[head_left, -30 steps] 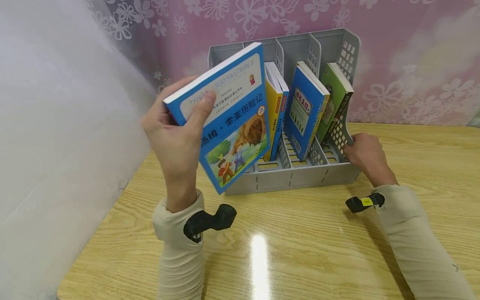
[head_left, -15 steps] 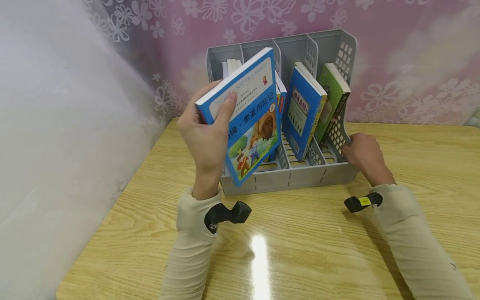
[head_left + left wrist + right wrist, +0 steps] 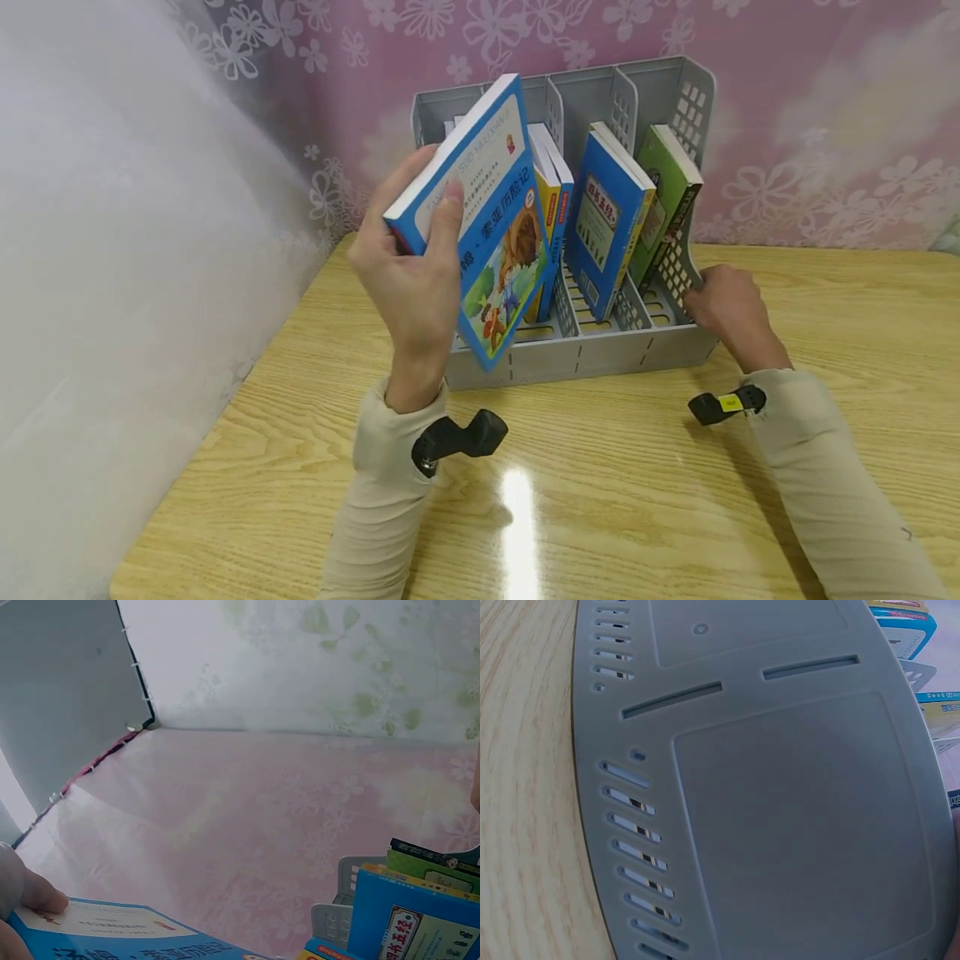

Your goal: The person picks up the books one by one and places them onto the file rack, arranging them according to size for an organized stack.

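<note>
My left hand (image 3: 412,258) grips a blue book (image 3: 510,225) by its left edge, the thumb pressed on the illustrated cover. The book is tilted in the air before the left compartments of a grey file rack (image 3: 585,358). In the left wrist view the same book (image 3: 142,930) shows at the bottom edge. My right hand (image 3: 727,312) holds the front edge of the rack's right side wall. A grey rack panel (image 3: 802,825) fills most of the right wrist view, where almost none of the hand shows.
Inside the rack stand a yellow book (image 3: 550,200), a blue book (image 3: 609,225) and a green book (image 3: 663,196), among others. The held book partly covers the leftmost books. The rack stands on a wooden table (image 3: 600,500) before a pink flowered curtain (image 3: 817,125).
My left hand has carried the blue book to the right, towards the rack, and the book has turned to a steeper angle. The right hand stays on the rack wall.
</note>
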Available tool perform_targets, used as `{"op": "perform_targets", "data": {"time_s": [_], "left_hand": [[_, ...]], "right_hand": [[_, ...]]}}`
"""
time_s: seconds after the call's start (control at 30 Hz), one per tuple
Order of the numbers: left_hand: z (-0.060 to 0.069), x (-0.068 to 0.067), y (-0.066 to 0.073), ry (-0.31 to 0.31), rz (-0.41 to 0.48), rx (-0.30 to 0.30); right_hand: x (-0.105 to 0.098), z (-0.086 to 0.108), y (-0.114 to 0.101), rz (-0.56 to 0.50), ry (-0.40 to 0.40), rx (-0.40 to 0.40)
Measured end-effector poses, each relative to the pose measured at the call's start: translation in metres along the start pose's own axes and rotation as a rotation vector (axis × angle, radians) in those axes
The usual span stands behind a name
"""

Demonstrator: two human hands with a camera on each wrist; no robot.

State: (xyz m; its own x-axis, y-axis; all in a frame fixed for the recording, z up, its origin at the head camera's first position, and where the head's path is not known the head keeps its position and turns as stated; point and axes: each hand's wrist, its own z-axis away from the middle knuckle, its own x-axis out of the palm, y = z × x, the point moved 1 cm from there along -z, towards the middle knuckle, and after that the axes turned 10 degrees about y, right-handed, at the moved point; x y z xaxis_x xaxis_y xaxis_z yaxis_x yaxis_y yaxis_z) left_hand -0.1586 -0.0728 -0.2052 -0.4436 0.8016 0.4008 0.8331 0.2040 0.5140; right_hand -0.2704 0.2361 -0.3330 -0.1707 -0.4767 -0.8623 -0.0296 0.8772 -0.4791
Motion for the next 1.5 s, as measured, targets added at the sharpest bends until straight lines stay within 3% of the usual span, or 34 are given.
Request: {"op": "perform_targets", "data": {"time_s": [0.1, 0.23, 0.63, 0.97, 1.17, 1.5], "left_hand": [[-0.001, -0.002, 0.01, -0.018, -0.002, -0.006], [-0.002, -0.002, 0.014, -0.009, 0.005, 0.045], [0.005, 0.007, -0.012, 0.01, 0.033, 0.168], [0.007, 0.01, -0.013, 0.079, 0.158, 0.246], [0.012, 0.013, -0.033, 0.08, 0.199, 0.198], [0.032, 0.022, -0.074, 0.036, 0.11, 0.156]], "right_hand": [[0.0, 0.0, 0.0, -0.007, 0.001, -0.005], [-0.001, 0.0, -0.001, -0.01, 0.008, -0.01], [0.002, 0.001, 0.0, -0.006, -0.002, 0.002], [0.001, 0.0, -0.001, -0.009, 0.003, -0.009], [0.002, 0.002, 0.0, -0.016, 0.007, -0.02], [0.0, 0.001, -0.001, -0.011, 0.028, -0.03]]}}
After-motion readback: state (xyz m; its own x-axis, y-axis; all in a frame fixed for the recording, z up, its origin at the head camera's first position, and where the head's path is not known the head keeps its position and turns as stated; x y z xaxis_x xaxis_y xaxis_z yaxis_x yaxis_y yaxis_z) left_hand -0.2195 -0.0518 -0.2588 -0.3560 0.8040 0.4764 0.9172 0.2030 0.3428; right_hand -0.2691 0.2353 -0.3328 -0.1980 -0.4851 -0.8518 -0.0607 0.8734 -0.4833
